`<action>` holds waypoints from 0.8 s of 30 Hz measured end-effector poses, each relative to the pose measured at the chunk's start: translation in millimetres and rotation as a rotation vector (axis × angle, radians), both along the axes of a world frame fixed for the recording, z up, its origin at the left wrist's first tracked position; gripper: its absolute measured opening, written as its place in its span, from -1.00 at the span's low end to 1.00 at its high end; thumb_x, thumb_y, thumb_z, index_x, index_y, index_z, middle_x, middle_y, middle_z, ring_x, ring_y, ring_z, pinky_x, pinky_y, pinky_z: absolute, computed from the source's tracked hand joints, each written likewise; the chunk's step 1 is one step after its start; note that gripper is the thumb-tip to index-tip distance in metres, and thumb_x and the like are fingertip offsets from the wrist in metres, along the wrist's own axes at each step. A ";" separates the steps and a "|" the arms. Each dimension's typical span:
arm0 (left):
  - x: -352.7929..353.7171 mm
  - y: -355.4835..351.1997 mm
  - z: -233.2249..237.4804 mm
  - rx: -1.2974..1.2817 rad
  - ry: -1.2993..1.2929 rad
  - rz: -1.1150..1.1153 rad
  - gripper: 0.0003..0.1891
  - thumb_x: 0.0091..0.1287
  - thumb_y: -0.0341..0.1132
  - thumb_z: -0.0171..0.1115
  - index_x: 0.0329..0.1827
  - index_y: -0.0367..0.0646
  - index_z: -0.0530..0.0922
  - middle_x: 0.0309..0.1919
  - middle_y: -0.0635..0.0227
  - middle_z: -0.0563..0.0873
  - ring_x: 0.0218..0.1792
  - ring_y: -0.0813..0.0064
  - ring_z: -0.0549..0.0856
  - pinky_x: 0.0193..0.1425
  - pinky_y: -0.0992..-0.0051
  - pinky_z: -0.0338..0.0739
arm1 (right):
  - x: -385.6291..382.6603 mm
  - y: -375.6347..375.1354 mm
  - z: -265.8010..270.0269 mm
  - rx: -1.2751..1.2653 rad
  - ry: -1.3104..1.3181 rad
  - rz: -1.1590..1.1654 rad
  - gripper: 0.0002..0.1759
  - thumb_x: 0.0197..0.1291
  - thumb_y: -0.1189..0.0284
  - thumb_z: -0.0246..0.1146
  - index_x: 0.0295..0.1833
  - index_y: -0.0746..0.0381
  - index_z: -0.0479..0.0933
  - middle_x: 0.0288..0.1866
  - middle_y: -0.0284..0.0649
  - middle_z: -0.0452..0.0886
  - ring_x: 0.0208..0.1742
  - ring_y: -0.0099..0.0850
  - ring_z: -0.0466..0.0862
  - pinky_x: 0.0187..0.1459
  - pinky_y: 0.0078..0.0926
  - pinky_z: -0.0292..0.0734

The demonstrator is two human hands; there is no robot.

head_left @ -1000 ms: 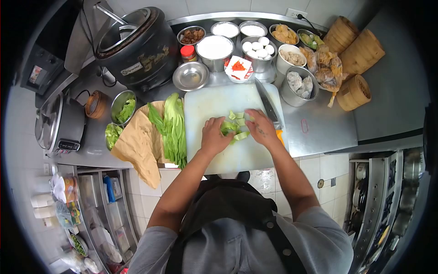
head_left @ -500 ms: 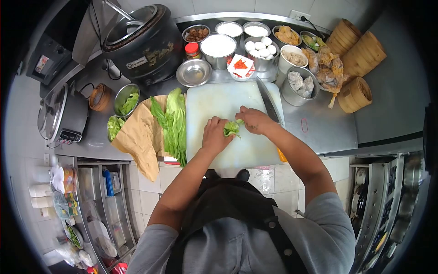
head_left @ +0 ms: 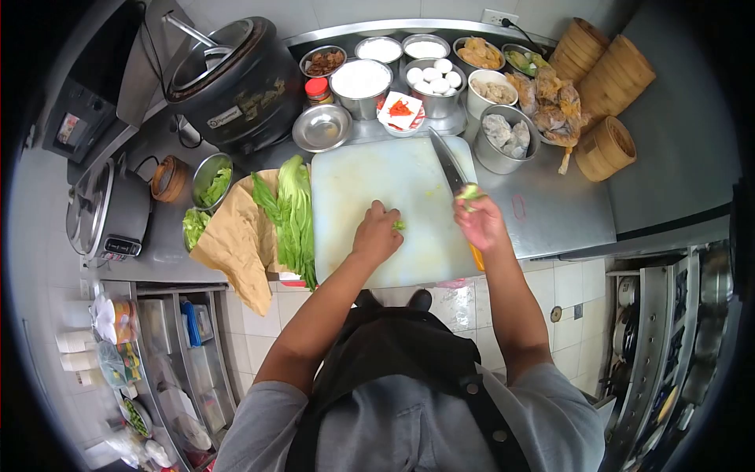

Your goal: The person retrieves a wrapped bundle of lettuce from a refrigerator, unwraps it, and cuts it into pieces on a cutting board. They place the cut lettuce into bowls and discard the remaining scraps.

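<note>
My left hand (head_left: pixel 377 234) is curled low over the white cutting board (head_left: pixel 354 177), with a bit of green lettuce (head_left: pixel 399 225) showing at its fingertips. Raised at the board's right side, my right hand (head_left: pixel 482 226) pinches a pale green lettuce piece (head_left: pixel 469 193). Below that hand lies a large knife (head_left: pixel 448 160), its blade angled along the board's right edge and its orange handle toward me. Whole leafy lettuce (head_left: pixel 295 216) rests left of the board, partly on brown paper (head_left: pixel 236 240). A few tiny green scraps dot the board.
Behind the board stand a metal dish (head_left: pixel 322 127), a bowl of white eggs (head_left: pixel 434 82), a plate with red slices (head_left: pixel 401 112) and several food containers. Bamboo steamers (head_left: pixel 605 149) sit at right. A large dark pot (head_left: pixel 236 86) and lettuce bowls (head_left: pixel 212 181) are at left.
My right hand has moved right and away from my left hand, carrying a lettuce piece over the knife. Less lettuce shows at my left hand, which stays on the board. The view has shifted slightly.
</note>
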State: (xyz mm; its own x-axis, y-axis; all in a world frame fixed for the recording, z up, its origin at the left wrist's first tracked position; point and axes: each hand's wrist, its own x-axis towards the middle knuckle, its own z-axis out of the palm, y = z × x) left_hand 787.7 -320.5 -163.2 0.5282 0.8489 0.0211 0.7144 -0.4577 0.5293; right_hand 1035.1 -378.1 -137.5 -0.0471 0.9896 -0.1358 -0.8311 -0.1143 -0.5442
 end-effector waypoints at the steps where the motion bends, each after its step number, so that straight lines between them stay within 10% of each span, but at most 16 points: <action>1: 0.9 -1.1 -3.4 0.027 -0.022 0.017 -0.67 0.03 -0.42 0.34 -0.08 -0.10 0.64 -0.08 0.14 0.47 -0.07 0.09 0.58 0.00 0.22 0.57 | 9.2 -14.0 -2.7 0.078 0.137 -0.029 -0.65 0.09 0.54 0.24 0.05 0.25 0.49 -0.22 -0.21 0.58 -0.39 -0.47 0.51 -0.43 -0.56 0.41; 10: -26.4 30.5 -27.5 -0.171 -0.583 0.371 -0.71 0.03 -0.55 0.31 -0.15 -0.12 0.64 -0.22 0.28 0.58 -0.21 0.35 0.62 -0.18 0.38 0.55 | 81.0 -140.9 -25.5 0.037 0.137 -0.298 -0.61 0.10 0.57 0.20 0.10 0.27 0.43 -0.19 -0.17 0.48 -0.39 -0.47 0.42 -0.49 -0.63 0.37; 12: -33.4 46.6 3.2 -0.868 -1.042 0.655 -0.65 0.05 -0.57 0.28 -0.07 -0.06 0.61 -0.16 0.34 0.63 -0.16 0.44 0.60 -0.14 0.42 0.52 | 80.3 -152.0 -19.8 0.021 0.125 -0.344 -0.63 0.09 0.57 0.19 0.07 0.27 0.42 -0.21 -0.16 0.46 -0.40 -0.46 0.41 -0.52 -0.63 0.37; 17: -133.8 107.7 80.4 -0.362 -1.261 0.610 -0.61 0.13 -0.55 0.27 0.04 0.00 0.56 -0.18 0.45 0.67 -0.33 0.59 0.61 -0.37 0.53 0.50 | 72.7 -169.9 -3.5 0.035 0.049 -0.429 -0.62 0.08 0.58 0.18 0.07 0.27 0.42 -0.20 -0.15 0.46 -0.42 -0.46 0.41 -0.53 -0.63 0.40; 22: -297.7 203.5 106.2 0.537 -0.607 0.635 -0.61 0.07 -0.34 0.46 0.00 -0.16 0.65 -0.24 0.24 0.73 -0.24 0.36 0.70 -0.05 0.42 0.59 | 48.2 -195.7 4.7 0.088 -0.001 -0.591 -0.64 0.09 0.60 0.17 0.05 0.29 0.41 -0.20 -0.14 0.44 -0.41 -0.45 0.42 -0.51 -0.61 0.44; 24: -328.0 217.6 104.2 0.298 -0.385 0.661 -0.54 0.06 -0.28 0.47 0.06 -0.19 0.63 -0.20 0.17 0.73 -0.18 0.28 0.71 0.02 0.36 0.58 | 40.4 -204.1 -1.2 0.105 -0.002 -0.618 -0.66 0.11 0.59 0.16 0.06 0.30 0.41 -0.19 -0.12 0.43 -0.38 -0.45 0.43 -0.49 -0.59 0.49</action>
State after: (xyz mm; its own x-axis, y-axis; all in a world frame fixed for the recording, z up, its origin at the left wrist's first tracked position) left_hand 459.7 -102.9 -59.0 -0.1690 0.9123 0.3730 0.6788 -0.1666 0.7152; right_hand 1075.5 -582.2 -138.7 0.5380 0.8422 -0.0359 -0.7255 0.4410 -0.5284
